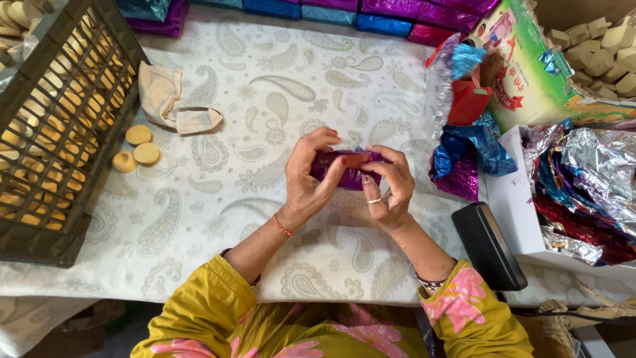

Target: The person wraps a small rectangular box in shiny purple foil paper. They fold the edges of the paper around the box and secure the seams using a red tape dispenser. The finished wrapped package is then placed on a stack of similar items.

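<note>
Both hands meet over the middle of the bench point(265, 86), which is covered by a pale paisley cloth. Left hand point(308, 176) and right hand point(387, 182) are each closed around one purple foil-wrapped piece point(344, 169), held between them just above the cloth; fingers point(331, 159) pinch the foil at both ends. Right hand wears a ring; left wrist has an orange bangle. Sleeves are mustard yellow with pink flowers.

Left side: dark plastic crate point(40, 219), tilted, holding many round tan discs. Three loose round discs point(136, 149) lie on the cloth just beside the crate. Near them, a crumpled beige cloth glove point(172, 103).

Far edge: row of finished foil-wrapped blocks point(344, 13), purple, blue and pink, side by side.

Right side: heap of loose foil sheets point(464, 156), blue and purple, close to the right hand. Beyond it a white tray point(510, 199) filled with more crinkled foil in silver, red and blue. Black rectangular case point(489, 245) lies at the near edge, beside the tray. Top right corner: pale tan blocks point(599, 46) piled in a box, behind a printed green bag point(530, 73).
</note>
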